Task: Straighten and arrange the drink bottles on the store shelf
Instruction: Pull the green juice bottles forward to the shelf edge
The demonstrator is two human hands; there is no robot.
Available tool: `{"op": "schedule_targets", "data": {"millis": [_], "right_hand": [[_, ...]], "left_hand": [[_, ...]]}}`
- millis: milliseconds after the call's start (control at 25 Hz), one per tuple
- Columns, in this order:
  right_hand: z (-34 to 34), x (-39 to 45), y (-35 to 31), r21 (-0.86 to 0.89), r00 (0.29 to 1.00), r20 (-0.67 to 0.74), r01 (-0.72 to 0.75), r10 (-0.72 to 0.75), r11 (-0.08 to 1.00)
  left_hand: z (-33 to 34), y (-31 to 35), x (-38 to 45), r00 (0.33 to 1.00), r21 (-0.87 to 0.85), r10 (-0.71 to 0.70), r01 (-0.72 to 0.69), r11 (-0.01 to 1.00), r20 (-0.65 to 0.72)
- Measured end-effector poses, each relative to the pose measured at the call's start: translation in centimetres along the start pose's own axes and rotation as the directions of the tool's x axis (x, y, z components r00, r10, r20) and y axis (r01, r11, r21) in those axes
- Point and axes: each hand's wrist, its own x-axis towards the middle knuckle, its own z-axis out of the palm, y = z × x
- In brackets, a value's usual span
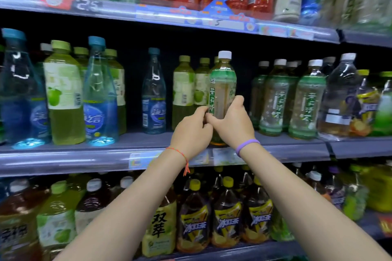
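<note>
Both hands, left hand [192, 128] and right hand [232, 122], curl their fingers round the lower half of the upright tea bottle [222, 93], standing at the middle shelf's [84, 160] front edge, right hand slightly higher.

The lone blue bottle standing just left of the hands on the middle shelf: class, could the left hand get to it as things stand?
Probably yes. The blue bottle has open shelf before it, but the left hand must first release the tea bottle.
</note>
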Motion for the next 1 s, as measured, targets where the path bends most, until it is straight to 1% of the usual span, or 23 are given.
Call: {"op": "schedule_targets", "data": {"millis": [120,200,320,400,480,520,560,640,720,760,800,840,880,920,960,1000], "right_hand": [[-1.4,1.0,2.8,-0.057,1.000,-0.022,0.004,-0.006,0.998],[-2.2,1.6,4.3,-0.128,0.995,-0.073,0.060,-0.069,0.990],[-3.7,2.4,6.4,-0.233,0.963,-0.191,0.143,-0.189,0.962],[-4.6,2.9,7.4,-0.232,0.944,-0.245,0.164,-0.221,0.959],[-5.4,3.2,7.6,-0.171,0.926,-0.290,0.199,-0.242,0.965],[-5.8,3.3,7.6,-0.147,0.912,-0.312,0.229,-0.265,0.962],[-6.1,3.4,7.4,-0.136,0.894,-0.334,0.267,-0.298,0.954],[-6.1,3.5,6.5,-0.133,0.844,-0.372,0.363,-0.386,0.922],[-5.4,3.1,5.2,-0.114,0.783,-0.388,0.483,-0.486,0.868],[-4.9,3.0,4.5,-0.089,0.766,-0.370,0.533,-0.525,0.841],[-4.2,2.8,3.9,-0.047,0.767,-0.335,0.567,-0.548,0.822],[-3.5,2.7,3.3,0.018,0.790,-0.284,0.571,-0.544,0.820],[-2.9,2.7,2.8,0.101,0.835,-0.209,0.536,-0.509,0.838],[-2.4,2.8,2.4,0.186,0.890,-0.111,0.455,-0.441,0.871],[-1.9,3.0,2.2,0.245,0.939,-0.006,0.333,-0.343,0.910],[-1.6,3.3,2.1,0.268,0.971,0.092,0.192,-0.223,0.944]], "left_hand": [[2.5,1.7,0.7,1.000,0.006,0.008,-0.008,1.000,0.023],[3.7,2.7,1.2,1.000,0.001,-0.001,0.001,1.000,0.015],[5.5,4.7,1.7,1.000,0.013,-0.016,0.015,1.000,0.020],[6.5,5.6,2.0,0.996,-0.041,-0.022,0.026,0.999,0.084],[7.0,5.8,2.3,0.991,-0.092,-0.021,0.034,0.995,0.135],[7.2,5.9,2.4,0.993,-0.080,-0.009,0.018,0.997,0.118],[7.2,5.8,2.5,0.997,-0.054,0.002,0.002,0.999,0.072],[6.6,5.2,2.7,0.998,0.012,0.006,-0.006,1.000,-0.062],[5.5,4.4,2.6,0.981,0.070,-0.023,0.037,0.997,-0.194],[4.9,3.9,2.7,0.967,0.095,-0.046,0.071,0.993,-0.251],[4.2,3.4,2.7,0.954,0.118,-0.074,0.113,0.987,-0.291],[3.5,2.7,2.7,0.945,0.142,-0.102,0.152,0.978,-0.312],[3.0,2.1,2.7,0.942,0.160,-0.133,0.189,0.969,-0.309],[2.5,1.5,2.6,0.940,0.173,-0.161,0.220,0.960,-0.302],[2.2,1.0,2.6,0.937,0.185,-0.185,0.247,0.951,-0.295],[1.9,0.5,2.7,0.934,0.194,-0.205,0.268,0.944,-0.292]]}}
